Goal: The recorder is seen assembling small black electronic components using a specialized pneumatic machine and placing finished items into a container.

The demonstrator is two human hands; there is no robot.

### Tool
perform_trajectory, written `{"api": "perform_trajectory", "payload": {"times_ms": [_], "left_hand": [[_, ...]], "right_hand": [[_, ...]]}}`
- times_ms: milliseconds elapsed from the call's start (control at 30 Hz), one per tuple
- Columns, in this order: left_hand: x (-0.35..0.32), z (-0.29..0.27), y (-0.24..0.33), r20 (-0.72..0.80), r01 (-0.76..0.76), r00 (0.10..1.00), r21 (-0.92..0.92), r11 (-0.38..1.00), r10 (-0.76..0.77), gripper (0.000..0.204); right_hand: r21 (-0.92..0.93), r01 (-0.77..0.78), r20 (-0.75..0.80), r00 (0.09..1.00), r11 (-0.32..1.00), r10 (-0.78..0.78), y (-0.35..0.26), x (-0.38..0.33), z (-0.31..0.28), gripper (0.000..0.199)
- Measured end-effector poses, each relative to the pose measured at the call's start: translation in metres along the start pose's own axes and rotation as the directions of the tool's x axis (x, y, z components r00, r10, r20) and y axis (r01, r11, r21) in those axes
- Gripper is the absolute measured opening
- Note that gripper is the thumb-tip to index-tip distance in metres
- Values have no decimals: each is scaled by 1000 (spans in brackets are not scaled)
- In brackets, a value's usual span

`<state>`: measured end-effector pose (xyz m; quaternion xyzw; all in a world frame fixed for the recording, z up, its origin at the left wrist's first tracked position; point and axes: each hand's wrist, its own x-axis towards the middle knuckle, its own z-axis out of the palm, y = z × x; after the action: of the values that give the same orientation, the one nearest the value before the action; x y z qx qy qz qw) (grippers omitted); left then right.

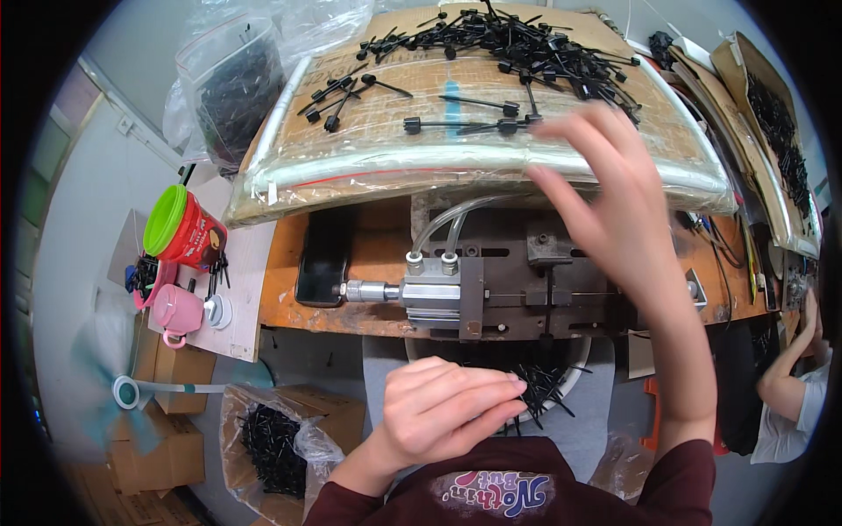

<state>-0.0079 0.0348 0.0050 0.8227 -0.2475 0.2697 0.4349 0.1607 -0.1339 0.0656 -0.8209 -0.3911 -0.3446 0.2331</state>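
Black plastic pins (pixel 491 39) lie heaped on our film-wrapped cardboard tray (pixel 368 158). Right hand (pixel 614 202) hovers spread and empty at its near edge; left hand (pixel 452 412) pinches pins over the white bowl (pixel 574 368). Red green-lidded tub (pixel 184 230) stands left.

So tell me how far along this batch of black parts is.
Done, apparently: black pieces lie in the white bowl under the press fixture. In hand: the left hand rests at the bowl while the right hand reaches the tray. Left: a big pile of black parts there.
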Motion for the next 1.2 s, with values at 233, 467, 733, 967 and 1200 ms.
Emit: {"api": "perform_trajectory", "payload": {"times_ms": [233, 467, 733, 967, 1200], "left_hand": [[-13, 4, 0, 35, -17, 999, 22, 1000, 17, 21], [-26, 1, -8, 36, 2, 999, 50, 999, -3, 23], [-6, 8, -4, -55, -41, 998, 22, 999, 42, 23], [13, 32, 9, -54, 296, 943, -309, 904, -327, 31], [7, 51, 0, 560, 667, 676, -742, 73, -479, 19]], "right_hand": [[-101, -70, 437, 893, 992, 108, 57, 60, 59, 42], [-92, -83, 547, 828, 992, 121, 46, 50, 40, 34], [283, -290, 226, 947, 914, 230, 36, 28, 14, 28], [759, -615, 416, 712, 217, 565, -58, -59, -11, 23], [835, -523, 320, 714, 171, 623, -78, -111, -6, 19]]}}
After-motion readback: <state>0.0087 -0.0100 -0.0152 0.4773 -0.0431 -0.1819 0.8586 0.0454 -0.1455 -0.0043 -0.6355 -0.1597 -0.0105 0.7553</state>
